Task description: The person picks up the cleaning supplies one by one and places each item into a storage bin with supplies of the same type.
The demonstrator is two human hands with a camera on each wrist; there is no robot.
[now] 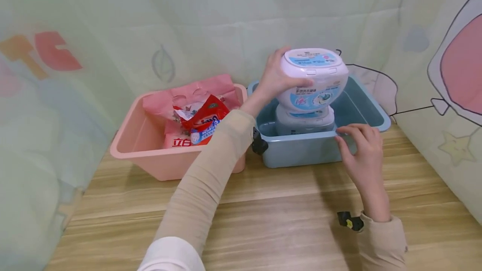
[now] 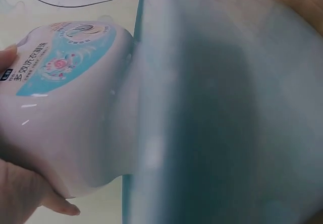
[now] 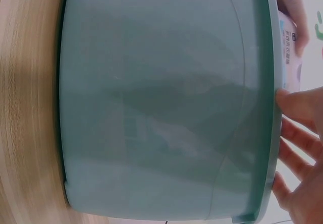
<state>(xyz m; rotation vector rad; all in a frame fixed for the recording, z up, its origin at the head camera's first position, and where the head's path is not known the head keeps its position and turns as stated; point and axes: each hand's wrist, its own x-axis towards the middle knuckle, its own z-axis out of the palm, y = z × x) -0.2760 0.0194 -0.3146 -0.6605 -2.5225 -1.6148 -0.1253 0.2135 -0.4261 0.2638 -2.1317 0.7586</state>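
Note:
My left hand grips a white laundry pod tub with a blue label, its thumb across the front. The tub is upright, above a second similar tub inside the blue bin; whether the two touch, I cannot tell. In the left wrist view, fingers hold the tub from both sides, and the bin wall covers much of the picture. My right hand pinches the blue bin's front rim near its right end. The right wrist view has the thumb on the rim and the fingers beyond it.
To the left, a pink bin holds a red detergent bag and pink packaging. Both bins stand on a wood-grain table. A printed curtain hangs close behind and at the sides.

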